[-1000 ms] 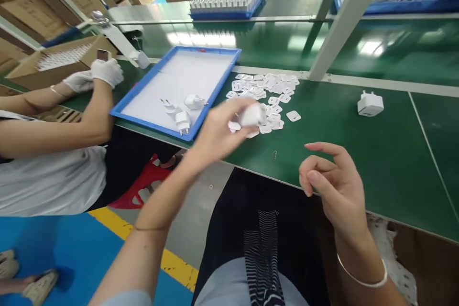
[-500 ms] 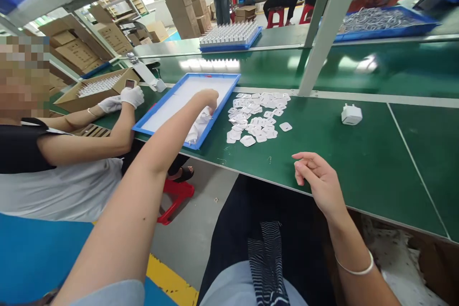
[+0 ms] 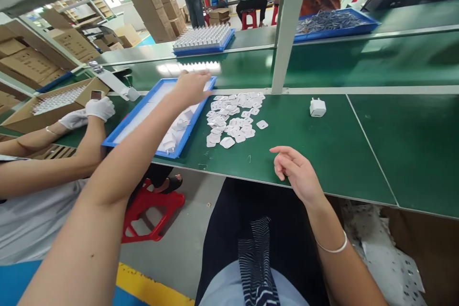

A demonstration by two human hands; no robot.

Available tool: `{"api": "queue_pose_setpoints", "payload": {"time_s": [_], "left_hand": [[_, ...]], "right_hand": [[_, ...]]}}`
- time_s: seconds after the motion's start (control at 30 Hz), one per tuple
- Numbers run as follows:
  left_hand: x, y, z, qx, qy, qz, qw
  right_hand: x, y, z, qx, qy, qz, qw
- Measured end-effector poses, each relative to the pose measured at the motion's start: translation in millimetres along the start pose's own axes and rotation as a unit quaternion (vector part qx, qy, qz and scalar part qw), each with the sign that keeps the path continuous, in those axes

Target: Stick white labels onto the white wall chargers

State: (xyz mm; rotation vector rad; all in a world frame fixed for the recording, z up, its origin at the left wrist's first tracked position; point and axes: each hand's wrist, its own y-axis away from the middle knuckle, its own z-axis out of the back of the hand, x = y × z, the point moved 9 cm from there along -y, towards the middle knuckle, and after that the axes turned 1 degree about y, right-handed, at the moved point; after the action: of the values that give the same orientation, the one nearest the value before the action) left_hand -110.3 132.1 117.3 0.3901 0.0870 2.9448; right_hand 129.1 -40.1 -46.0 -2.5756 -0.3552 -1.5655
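Note:
My left hand (image 3: 192, 88) is stretched over the far right side of a blue-rimmed tray (image 3: 186, 135), its fingers apart and nothing seen in them. White chargers (image 3: 169, 142) lie at the tray's near right side on a white lining, partly behind my forearm. Beside the tray, a spread of flat white square pieces (image 3: 227, 142) covers the green table. My right hand (image 3: 297, 173) hovers by the table's front edge, index finger out and the others loosely bent, holding nothing. Farther right, one white charger (image 3: 317, 108) stands alone with its prongs up.
At left, a co-worker's white-gloved hands (image 3: 99, 108) hold a small object near an open carton (image 3: 71, 105) of white parts. A post (image 3: 287, 33) rises behind the table. Trays of white parts (image 3: 204, 38) and of metal pieces (image 3: 330, 23) sit on the far shelf.
My left hand has lifted from the chargers toward the tray's far side, and its fingers have spread. The view has turned right. My right hand looks much the same.

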Motion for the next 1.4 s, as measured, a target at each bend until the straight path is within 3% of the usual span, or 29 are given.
{"api": "queue_pose_setpoints", "payload": {"time_s": [0.07,0.13,0.17,0.23,0.3,0.37,0.5,0.57,0.8,1.03,1.17,1.4], "left_hand": [[-47.7,39.1,17.3,-0.120,0.135,-0.116,0.977],[-81.8,84.0,11.0,-0.176,0.268,-0.183,0.929],[-93.7,102.5,-1.2,-0.179,0.320,-0.200,0.909],[-102.6,124.5,-36.4,-0.157,0.431,-0.179,0.870],[-103.4,127.2,-83.0,-0.066,0.544,-0.115,0.828],[-103.8,124.1,-115.4,0.004,0.623,-0.073,0.779],[-92.3,116.0,-129.6,0.011,0.717,-0.014,0.697],[-89.5,116.0,-128.1,0.008,0.727,-0.004,0.687],[-87.7,117.8,-131.1,0.010,0.716,-0.005,0.698],[-80.3,116.4,-133.6,-0.021,0.737,0.006,0.676],[-74.3,117.7,-138.8,-0.045,0.726,0.019,0.686],[-66.3,115.1,-137.0,-0.080,0.767,0.014,0.636]], "right_hand": [[0.2,-1.6,6.5,-0.017,-0.088,-0.011,0.996],[0.3,-3.6,8.1,-0.016,-0.169,-0.019,0.985],[0.7,-4.9,7.7,-0.013,-0.197,-0.022,0.980],[1.7,-8.0,7.3,-0.014,-0.225,-0.021,0.974],[2.1,-11.1,8.5,-0.027,-0.227,-0.019,0.973],[1.4,-13.3,8.8,-0.034,-0.230,-0.023,0.972],[-0.5,-14.9,9.4,-0.035,-0.247,-0.039,0.968],[-1.1,-15.6,11.0,-0.035,-0.265,-0.047,0.962],[-4.5,-20.9,17.9,-0.049,-0.319,-0.049,0.945],[-9.6,-23.4,17.2,-0.038,-0.342,-0.050,0.937],[-9.2,-24.2,18.0,-0.040,-0.345,-0.047,0.937],[-7.5,-26.9,19.7,-0.043,-0.324,-0.042,0.944]]}}
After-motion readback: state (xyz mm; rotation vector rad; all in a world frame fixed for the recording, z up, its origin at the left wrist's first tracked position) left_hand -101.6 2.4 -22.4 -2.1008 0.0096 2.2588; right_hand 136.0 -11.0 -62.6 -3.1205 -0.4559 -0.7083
